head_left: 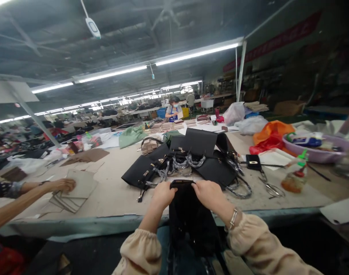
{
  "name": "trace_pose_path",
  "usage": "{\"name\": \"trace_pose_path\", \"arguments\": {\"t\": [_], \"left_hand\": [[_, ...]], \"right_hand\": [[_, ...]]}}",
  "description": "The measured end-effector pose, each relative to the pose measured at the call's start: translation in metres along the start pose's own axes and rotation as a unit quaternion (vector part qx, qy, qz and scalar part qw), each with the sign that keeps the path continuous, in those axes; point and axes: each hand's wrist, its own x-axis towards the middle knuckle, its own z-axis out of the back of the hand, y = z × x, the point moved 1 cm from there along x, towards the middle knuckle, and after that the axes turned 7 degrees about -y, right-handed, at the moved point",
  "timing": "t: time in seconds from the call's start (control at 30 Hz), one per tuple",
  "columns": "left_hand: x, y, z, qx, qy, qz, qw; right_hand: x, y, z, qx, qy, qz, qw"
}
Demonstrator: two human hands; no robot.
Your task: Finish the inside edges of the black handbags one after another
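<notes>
A black handbag (188, 214) hangs upright at the table's front edge, its lower part over my lap. My left hand (163, 194) pinches the left end of its top edge, and my right hand (209, 194) grips the right end. Just beyond my hands lies a heap of black handbags (201, 141) with gold-coloured hardware. Their handles (181, 163) are wrapped in clear plastic. The inside of the bag I hold is too dark to make out.
At left, a co-worker's hand (64, 185) rests on a stack of grey panels (81, 187). To the right are scissors (273, 190), a small black pouch (253, 162), a green-topped bottle (296, 175) and a purple basin (320, 151). Another person (173, 110) works farther back.
</notes>
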Motion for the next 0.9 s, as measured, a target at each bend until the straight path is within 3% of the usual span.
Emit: {"name": "trace_pose_path", "arguments": {"t": [0.13, 0.33, 0.67, 0.8, 0.9], "left_hand": [[0.001, 0.013, 0.001, -0.001, 0.000, 0.005, 1.000], [-0.007, 0.028, 0.000, -0.056, -0.029, 0.022, 0.998], [-0.020, 0.038, -0.005, -0.118, -0.100, 0.042, 0.987], [-0.019, 0.036, -0.008, -0.205, -0.196, -0.047, 0.958], [-0.020, 0.033, -0.006, -0.198, -0.254, -0.108, 0.941]], "right_hand": [[0.004, 0.010, -0.001, 0.077, -0.067, 0.036, 0.994], [0.022, 0.032, -0.009, 0.244, -0.150, 0.172, 0.943], [0.038, 0.049, -0.014, 0.220, -0.093, 0.260, 0.936], [0.042, 0.042, -0.018, 0.257, -0.068, 0.294, 0.918], [0.047, 0.039, -0.020, 0.297, -0.050, 0.301, 0.905]]}}
